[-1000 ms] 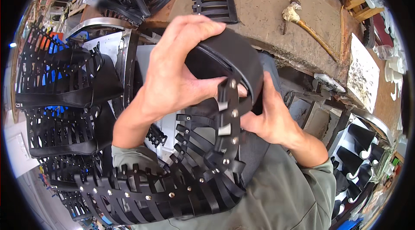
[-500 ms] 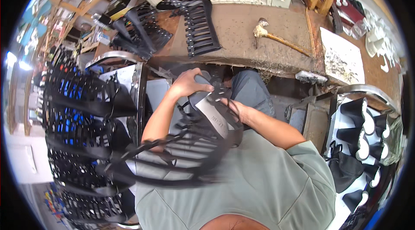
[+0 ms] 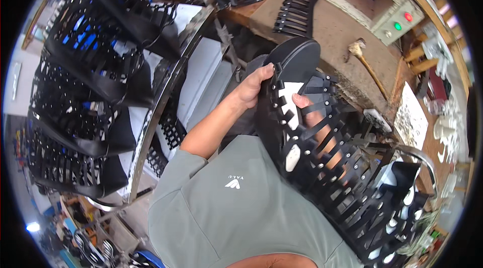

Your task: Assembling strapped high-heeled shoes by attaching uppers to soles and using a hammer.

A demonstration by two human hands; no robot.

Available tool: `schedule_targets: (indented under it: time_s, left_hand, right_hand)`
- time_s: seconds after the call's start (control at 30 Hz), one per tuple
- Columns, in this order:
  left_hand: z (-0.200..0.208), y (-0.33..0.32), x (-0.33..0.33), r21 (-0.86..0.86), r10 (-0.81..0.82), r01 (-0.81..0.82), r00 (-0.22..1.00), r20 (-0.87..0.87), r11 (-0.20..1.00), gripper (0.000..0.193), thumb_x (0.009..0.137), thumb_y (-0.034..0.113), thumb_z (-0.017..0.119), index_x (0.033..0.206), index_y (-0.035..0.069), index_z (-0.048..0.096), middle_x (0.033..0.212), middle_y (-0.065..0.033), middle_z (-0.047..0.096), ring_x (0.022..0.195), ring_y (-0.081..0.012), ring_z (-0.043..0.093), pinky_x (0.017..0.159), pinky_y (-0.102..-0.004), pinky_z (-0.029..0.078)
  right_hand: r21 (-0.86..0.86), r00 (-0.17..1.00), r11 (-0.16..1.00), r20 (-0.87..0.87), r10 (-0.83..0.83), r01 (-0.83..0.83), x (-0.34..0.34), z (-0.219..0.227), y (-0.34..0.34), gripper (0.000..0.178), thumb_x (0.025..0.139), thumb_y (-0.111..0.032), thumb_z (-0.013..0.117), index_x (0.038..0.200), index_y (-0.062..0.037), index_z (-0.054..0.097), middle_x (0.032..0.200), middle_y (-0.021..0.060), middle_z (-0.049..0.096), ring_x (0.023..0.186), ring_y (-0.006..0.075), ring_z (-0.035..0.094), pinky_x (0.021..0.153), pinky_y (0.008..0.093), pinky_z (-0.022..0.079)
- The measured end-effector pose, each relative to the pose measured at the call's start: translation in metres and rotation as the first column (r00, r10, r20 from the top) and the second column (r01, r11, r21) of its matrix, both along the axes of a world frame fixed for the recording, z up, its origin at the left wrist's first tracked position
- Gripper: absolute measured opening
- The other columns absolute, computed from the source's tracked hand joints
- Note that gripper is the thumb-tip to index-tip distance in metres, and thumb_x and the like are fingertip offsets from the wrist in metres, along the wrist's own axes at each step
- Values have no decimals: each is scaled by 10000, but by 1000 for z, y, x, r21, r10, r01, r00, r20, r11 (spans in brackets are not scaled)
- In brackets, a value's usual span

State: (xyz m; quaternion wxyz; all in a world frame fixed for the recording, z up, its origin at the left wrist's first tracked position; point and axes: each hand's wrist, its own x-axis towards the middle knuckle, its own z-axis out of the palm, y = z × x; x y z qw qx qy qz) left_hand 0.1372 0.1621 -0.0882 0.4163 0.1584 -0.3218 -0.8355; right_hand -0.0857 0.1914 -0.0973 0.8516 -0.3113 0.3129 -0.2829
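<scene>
A tall black gladiator boot [image 3: 312, 152] with studded straps lies slantwise across my front, its thick dark sole [image 3: 301, 56] toward the bench. Between the straps shows a white last [image 3: 290, 112]. My left hand [image 3: 255, 87] is closed on the boot's side near the toe, the thumb pressing on its edge. Seen through the straps, my right hand [image 3: 311, 110] grips the other side of the foot part, its thumb by the white last; straps hide most of its fingers. The strapped shaft hangs down to the right, over my right forearm.
To the left stands a metal-framed rack [image 3: 166, 102] laden with several similar black strappy boots [image 3: 95, 66]. On the workbench [image 3: 332, 46] lie a hammer [image 3: 370, 66] and a flat strapped upper [image 3: 297, 9]. Another rack [image 3: 422, 155] with black pieces is at the right.
The boot has turned: its shaft swung from my lower left to my lower right, and the sole now points up toward the bench. The view has shifted leftward.
</scene>
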Motion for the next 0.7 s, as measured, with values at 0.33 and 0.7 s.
schedule_targets:
  time_s: [0.33, 0.7]
  left_hand:
    - [30, -38, 0, 14, -327, 341, 887, 327, 940, 541, 907, 442, 590, 1186, -22, 566, 1067, -90, 650, 923, -158, 641, 832, -302, 524]
    - [56, -47, -7, -274, -96, 235, 893, 439, 933, 747, 848, 315, 711, 1378, -61, 342, 1228, -148, 549, 1154, -202, 518, 996, -335, 400]
  right_hand:
    - [-847, 683, 70, -471, -558, -527, -6, 95, -74, 682, 654, -431, 782, 1217, -92, 598, 1200, 157, 577, 1094, 365, 554, 933, 418, 455]
    - [-906, 632, 49, -331, -701, -420, -14, 95, -78, 689, 535, -367, 827, 1111, -36, 645, 1068, 137, 607, 959, 319, 607, 808, 402, 506]
